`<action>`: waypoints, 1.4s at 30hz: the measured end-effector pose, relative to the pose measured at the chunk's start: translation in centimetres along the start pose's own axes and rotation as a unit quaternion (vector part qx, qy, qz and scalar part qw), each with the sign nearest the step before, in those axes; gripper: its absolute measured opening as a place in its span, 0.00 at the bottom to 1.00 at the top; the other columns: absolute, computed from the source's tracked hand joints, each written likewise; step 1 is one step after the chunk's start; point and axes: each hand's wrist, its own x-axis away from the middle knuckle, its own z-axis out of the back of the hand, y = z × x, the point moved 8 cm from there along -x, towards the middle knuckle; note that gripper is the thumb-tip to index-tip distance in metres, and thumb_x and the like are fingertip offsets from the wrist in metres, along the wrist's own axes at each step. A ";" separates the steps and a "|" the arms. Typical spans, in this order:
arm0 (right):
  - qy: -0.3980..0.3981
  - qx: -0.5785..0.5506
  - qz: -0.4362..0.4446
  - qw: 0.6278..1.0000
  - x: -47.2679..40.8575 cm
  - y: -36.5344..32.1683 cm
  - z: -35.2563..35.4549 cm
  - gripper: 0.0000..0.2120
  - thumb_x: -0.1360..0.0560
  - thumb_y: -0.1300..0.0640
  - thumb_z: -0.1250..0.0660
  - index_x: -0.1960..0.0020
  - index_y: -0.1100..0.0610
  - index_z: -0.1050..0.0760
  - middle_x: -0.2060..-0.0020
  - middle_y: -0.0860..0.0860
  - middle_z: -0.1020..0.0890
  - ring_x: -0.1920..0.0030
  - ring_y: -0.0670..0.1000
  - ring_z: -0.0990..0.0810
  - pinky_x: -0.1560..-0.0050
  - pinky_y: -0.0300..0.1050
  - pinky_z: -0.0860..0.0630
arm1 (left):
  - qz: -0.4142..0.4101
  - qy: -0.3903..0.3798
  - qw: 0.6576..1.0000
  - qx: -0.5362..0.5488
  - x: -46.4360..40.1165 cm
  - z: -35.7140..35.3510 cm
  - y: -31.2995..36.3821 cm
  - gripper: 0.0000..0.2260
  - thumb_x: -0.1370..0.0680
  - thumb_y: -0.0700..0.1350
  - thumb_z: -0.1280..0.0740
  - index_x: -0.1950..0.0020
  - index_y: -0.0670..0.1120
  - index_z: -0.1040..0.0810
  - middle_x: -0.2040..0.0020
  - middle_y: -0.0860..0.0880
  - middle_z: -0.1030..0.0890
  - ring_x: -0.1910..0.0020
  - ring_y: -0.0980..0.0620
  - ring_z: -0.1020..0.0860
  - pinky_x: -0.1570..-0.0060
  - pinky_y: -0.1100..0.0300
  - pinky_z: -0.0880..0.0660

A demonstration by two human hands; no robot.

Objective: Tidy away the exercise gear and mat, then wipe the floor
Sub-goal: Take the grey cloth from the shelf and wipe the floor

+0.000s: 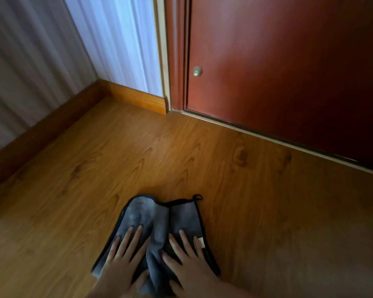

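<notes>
A dark grey cloth [157,216] with black edging and a small hanging loop lies bunched on the wooden floor [256,190], low in the middle of the view. My left hand [125,254] presses flat on its left half with straight, spread fingers. My right hand [187,257] presses flat on its right half the same way, beside a small white label. A raised fold of cloth runs between the two hands. No mat or exercise gear is in view.
A reddish-brown door [289,72] with a small round metal knob [197,71] stands ahead on the right. Striped wallpaper walls meet in a corner [98,79] at the left, lined with wooden skirting [136,96].
</notes>
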 end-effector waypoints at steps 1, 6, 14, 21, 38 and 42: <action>0.012 0.019 -0.006 1.000 -0.6 -1.0 -0.4 0.24 0.33 0.41 0.47 0.39 0.41 0.31 0.32 0.49 0.28 0.32 0.57 0.31 0.40 0.56 0.27 | 0.020 0.006 1.000 0.002 1.5 -0.2 -0.6 0.30 0.23 0.63 0.52 0.24 0.50 0.44 0.23 0.46 0.45 0.24 0.45 0.47 0.30 0.48 0.47; 0.059 0.055 0.046 0.996 -3.5 -4.8 -0.1 0.23 0.34 0.37 0.46 0.41 0.37 0.29 0.36 0.47 0.24 0.33 0.54 0.34 0.46 0.56 0.24 | 0.082 -0.005 0.996 0.017 4.7 -0.4 -3.0 0.30 0.23 0.60 0.54 0.23 0.49 0.48 0.22 0.47 0.48 0.24 0.47 0.50 0.31 0.48 0.46; 0.075 0.075 0.094 0.990 -10.4 -3.3 3.5 0.29 0.29 0.36 0.44 0.31 0.44 0.35 0.27 0.51 0.35 0.28 0.58 0.38 0.35 0.64 0.35 | 0.167 -0.044 0.984 0.033 0.8 0.5 -8.7 0.32 0.23 0.66 0.57 0.26 0.48 0.42 0.25 0.43 0.38 0.27 0.43 0.42 0.31 0.45 0.47; 0.109 0.082 0.059 0.989 -18.7 -0.4 7.5 0.28 0.27 0.36 0.48 0.29 0.45 0.38 0.28 0.53 0.33 0.29 0.60 0.36 0.36 0.66 0.34 | 0.266 -0.033 0.962 0.047 -5.8 1.5 -15.1 0.34 0.24 0.68 0.60 0.25 0.52 0.41 0.26 0.43 0.38 0.27 0.42 0.40 0.33 0.38 0.39; 0.153 0.077 0.019 0.985 -32.7 3.7 14.4 0.31 0.26 0.35 0.59 0.24 0.41 0.53 0.23 0.49 0.55 0.24 0.56 0.58 0.28 0.62 0.58 | 0.299 -0.048 0.953 -0.001 -17.9 3.6 -25.8 0.32 0.26 0.67 0.62 0.26 0.57 0.67 0.23 0.48 0.63 0.24 0.45 0.61 0.27 0.42 0.55; 0.100 0.055 0.000 0.993 -33.4 3.9 14.6 0.29 0.22 0.38 0.52 0.25 0.40 0.57 0.24 0.48 0.60 0.25 0.55 0.64 0.28 0.62 0.62 | 0.317 -0.069 0.946 -0.002 -18.2 3.7 -25.8 0.30 0.23 0.65 0.60 0.25 0.56 0.67 0.23 0.47 0.64 0.24 0.44 0.61 0.28 0.41 0.55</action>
